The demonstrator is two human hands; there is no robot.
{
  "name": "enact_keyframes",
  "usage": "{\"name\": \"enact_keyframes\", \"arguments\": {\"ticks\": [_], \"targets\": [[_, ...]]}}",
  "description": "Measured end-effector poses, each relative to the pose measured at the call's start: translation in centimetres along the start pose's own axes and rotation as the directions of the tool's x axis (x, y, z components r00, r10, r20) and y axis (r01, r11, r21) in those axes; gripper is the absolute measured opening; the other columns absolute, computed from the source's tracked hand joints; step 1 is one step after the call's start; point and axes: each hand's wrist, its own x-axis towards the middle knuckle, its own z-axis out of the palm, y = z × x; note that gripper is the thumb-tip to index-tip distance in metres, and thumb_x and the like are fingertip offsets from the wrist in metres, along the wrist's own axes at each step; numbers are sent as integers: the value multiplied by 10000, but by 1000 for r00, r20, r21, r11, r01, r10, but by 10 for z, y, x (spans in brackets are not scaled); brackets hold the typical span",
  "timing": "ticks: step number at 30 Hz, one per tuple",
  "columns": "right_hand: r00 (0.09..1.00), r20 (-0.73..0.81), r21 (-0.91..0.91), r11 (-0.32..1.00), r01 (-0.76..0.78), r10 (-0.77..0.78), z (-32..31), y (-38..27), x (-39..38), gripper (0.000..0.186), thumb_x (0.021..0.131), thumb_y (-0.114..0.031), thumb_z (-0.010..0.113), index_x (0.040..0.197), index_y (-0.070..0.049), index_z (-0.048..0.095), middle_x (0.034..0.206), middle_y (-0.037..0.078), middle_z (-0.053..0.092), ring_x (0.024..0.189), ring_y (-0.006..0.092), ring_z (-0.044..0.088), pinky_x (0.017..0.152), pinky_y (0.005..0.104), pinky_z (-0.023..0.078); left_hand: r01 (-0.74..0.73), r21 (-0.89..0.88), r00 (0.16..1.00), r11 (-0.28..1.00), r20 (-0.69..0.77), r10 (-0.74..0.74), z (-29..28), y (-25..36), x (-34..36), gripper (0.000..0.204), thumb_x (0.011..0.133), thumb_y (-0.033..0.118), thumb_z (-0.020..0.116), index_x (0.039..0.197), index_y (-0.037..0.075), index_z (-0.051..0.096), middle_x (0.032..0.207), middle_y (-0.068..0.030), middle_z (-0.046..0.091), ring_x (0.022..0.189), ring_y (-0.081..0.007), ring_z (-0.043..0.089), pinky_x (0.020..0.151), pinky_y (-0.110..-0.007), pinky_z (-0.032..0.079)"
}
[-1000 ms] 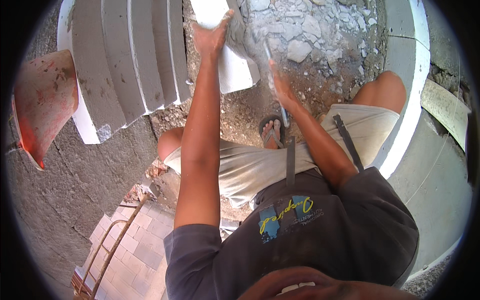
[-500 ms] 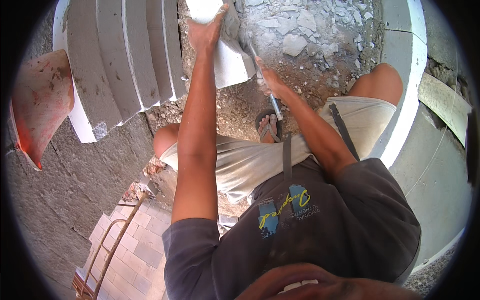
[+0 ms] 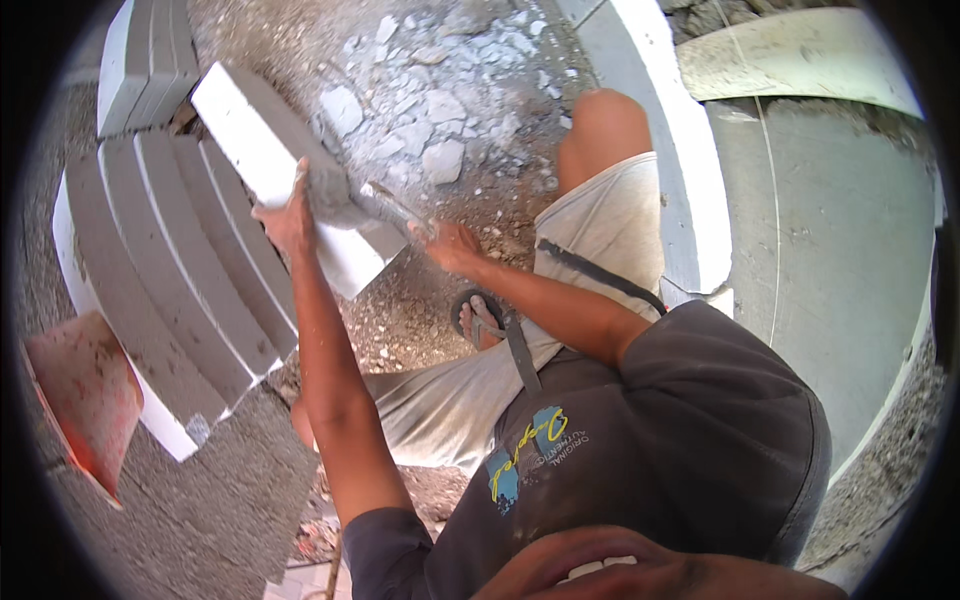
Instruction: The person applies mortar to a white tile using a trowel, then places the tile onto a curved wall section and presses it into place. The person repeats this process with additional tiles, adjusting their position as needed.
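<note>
Your left hand grips the edge of a white block smeared with grey mortar, tilted over the rubble. Your right hand is closed on a trowel touching that mortar. Stacked white blocks lie just left; a red bin sits farther left.

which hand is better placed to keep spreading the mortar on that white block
Right. The right hand grips the trowel, its blade on the mortar; the left hand steadies the white block.
</note>
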Motion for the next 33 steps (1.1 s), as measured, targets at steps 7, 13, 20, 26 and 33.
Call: {"name": "enact_keyframes", "arguments": {"ticks": [7,13,20,26,33], "targets": [[935,-348,-259,966,-23,-71,-10,39,-47,418,908,-293,707,1238,-42,651,1139,251,629,1045,453,653,932,585,492,-50,197,998,979,35,44,6,41,83,1610,514,745,890,1538,-212,98,1489,-361,463,1374,-441,509,1174,-452,385],[913,-407,67,997,29,1,-38,47,-146,250,895,-234,706,1066,-58,652,1102,226,627,995,399,668,859,508,528,199,111,959,974,183,-216,27,32,138,1491,573,511,936,1525,-219,49,1485,-343,471,1343,-425,536,1147,-414,425],[870,-403,438,895,-87,282,-125,-8,-309,225,893,-129,717,1082,-42,632,989,139,648,882,294,672,790,459,528,283,-19,916,959,301,-265,-18,67,-3,1435,540,243,982,1486,-217,6,1397,-305,522,1192,-370,610,1007,-427,534],[816,-568,251,967,46,109,-207,-66,-391,333,900,-198,769,1155,-43,621,1103,156,617,1007,315,636,849,473,513,408,-195,800,892,548,-245,-70,135,-141,806,581,205,945,1222,-101,563,1111,-160,643,924,-260,651,812,-413,566],[899,-384,220,966,-133,211,-361,-87,-403,674,1018,-536,554,1443,-13,544,1419,230,550,1343,424,501,1158,493,368,565,-161,573,809,782,-245,-163,270,-260,644,657,245,891,1154,-67,624,1075,-135,643,941,-264,664,781,-392,556]]}}
